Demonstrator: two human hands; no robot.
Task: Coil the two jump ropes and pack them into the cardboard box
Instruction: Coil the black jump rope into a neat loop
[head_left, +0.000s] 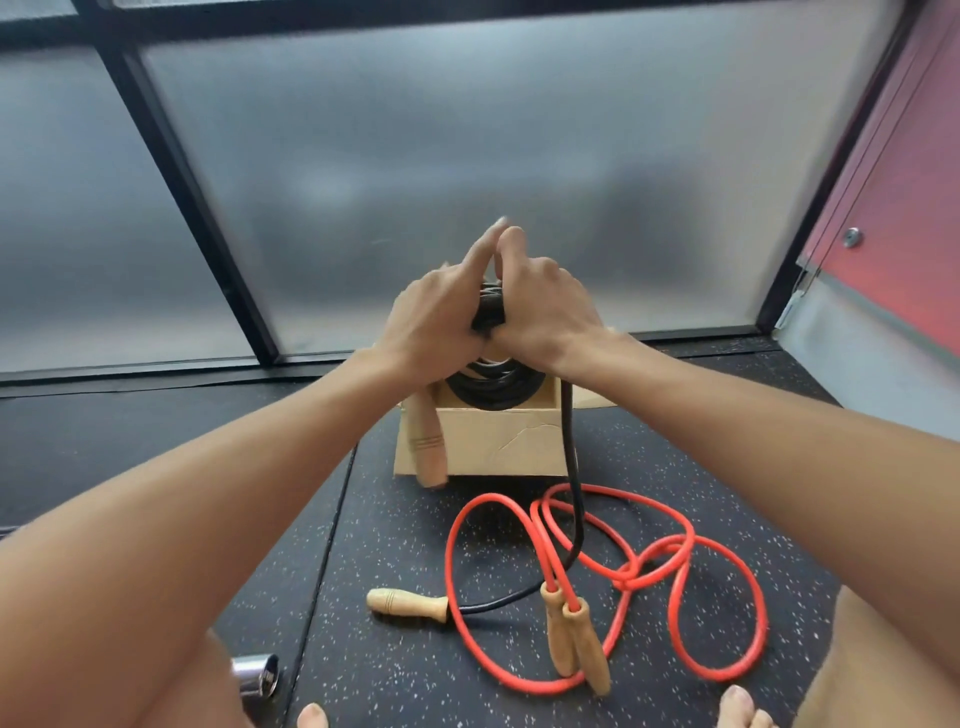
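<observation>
Both my hands hold a coil of the black jump rope (491, 387) above the open cardboard box (498, 441). My left hand (441, 317) grips the coil with its forefinger stretched up. My right hand (545, 312) clasps the same bundle from the right. One wooden handle (428, 449) hangs down in front of the box's left side. The rope's free end runs down the box's right corner to its other wooden handle (408, 604) on the floor. The red jump rope (675, 566) lies loose and tangled on the mat, its two wooden handles (576, 642) side by side.
The box stands on a black speckled rubber mat (405, 665) near a frosted glass wall with black frames (208, 223). A shiny metal cylinder (257, 675) lies at the bottom left beside my knee. My toes (737, 706) show at the bottom edge. A red wall (904, 208) is on the right.
</observation>
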